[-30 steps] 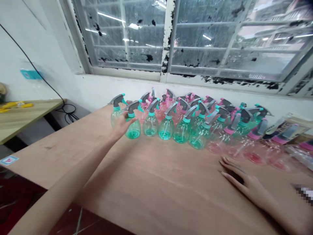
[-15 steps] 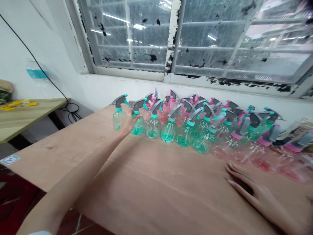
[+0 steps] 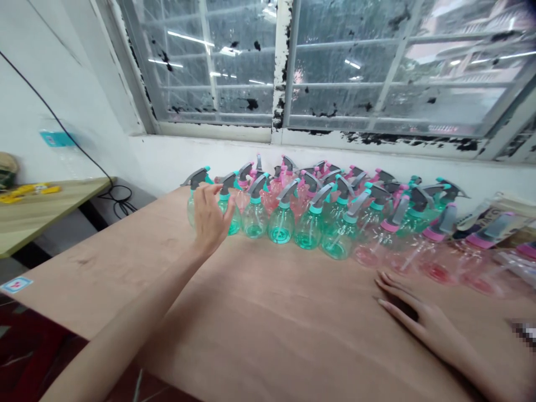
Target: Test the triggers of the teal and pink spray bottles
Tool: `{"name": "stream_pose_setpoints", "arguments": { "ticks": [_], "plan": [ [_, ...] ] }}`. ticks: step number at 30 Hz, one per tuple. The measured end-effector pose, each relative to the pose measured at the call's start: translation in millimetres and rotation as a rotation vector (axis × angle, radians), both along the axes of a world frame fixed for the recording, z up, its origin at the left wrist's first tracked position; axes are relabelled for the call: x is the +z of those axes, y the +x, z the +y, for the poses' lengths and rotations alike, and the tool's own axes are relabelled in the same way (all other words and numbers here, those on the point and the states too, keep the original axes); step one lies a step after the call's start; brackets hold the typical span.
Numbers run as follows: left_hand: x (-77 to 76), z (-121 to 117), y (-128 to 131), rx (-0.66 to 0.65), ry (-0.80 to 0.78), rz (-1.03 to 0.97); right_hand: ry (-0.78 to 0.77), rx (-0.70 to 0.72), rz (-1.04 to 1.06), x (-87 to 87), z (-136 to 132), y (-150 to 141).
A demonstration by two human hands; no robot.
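My left hand (image 3: 210, 216) is raised at the left end of the rows of spray bottles, its fingers apart and nothing in its grasp. It partly covers a green spray bottle (image 3: 191, 207) at the very end and another green spray bottle (image 3: 235, 220) beside it. Rightward in the front row stand more green bottles, such as a spray bottle (image 3: 281, 226) with a grey trigger and turquoise collar. Pink spray bottles (image 3: 438, 271) continue the row on the right. My right hand (image 3: 412, 312) rests on the table in front of these, fingers stretched out, holding nothing.
The brown wooden table (image 3: 268, 318) meets a white wall under a barred window (image 3: 360, 72). Behind the front row stand several pink and green bottles. A second table (image 3: 54, 209) at the left bears yellow pieces (image 3: 29, 191). A black cable (image 3: 119, 195) hangs by the wall.
My left hand has drawn back from the bottles at the left end and risen, fingers now visible and apart. The view has shifted slightly; my right hand stays on the table.
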State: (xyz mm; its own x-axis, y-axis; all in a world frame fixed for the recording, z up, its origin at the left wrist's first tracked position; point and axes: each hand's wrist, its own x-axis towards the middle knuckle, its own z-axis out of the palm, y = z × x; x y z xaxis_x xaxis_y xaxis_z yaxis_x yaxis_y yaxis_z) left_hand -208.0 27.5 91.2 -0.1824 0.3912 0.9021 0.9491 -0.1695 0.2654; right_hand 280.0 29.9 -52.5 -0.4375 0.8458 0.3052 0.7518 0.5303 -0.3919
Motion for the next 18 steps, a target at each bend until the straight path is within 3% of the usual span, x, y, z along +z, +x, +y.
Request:
{"name": "stream_pose_setpoints", "arguments": {
  "ticks": [4,7,12,18],
  "plan": [
    [5.6,7.9,0.7,0.107,0.024,-0.040,-0.005,-0.001,-0.012,1.7,-0.3,-1.7],
    [11.6,14.4,-9.8,0.160,-0.068,-0.162,-0.001,0.001,-0.003,1.1,-0.3,-1.2],
    [24.5,26.3,-27.4,0.053,-0.236,-0.206,-0.001,-0.012,0.012,-1.3,0.6,-0.1],
    [28.9,27.7,-32.5,0.027,-0.265,-0.199,-0.013,0.001,0.007,-4.1,1.0,1.7]
  ]
}}
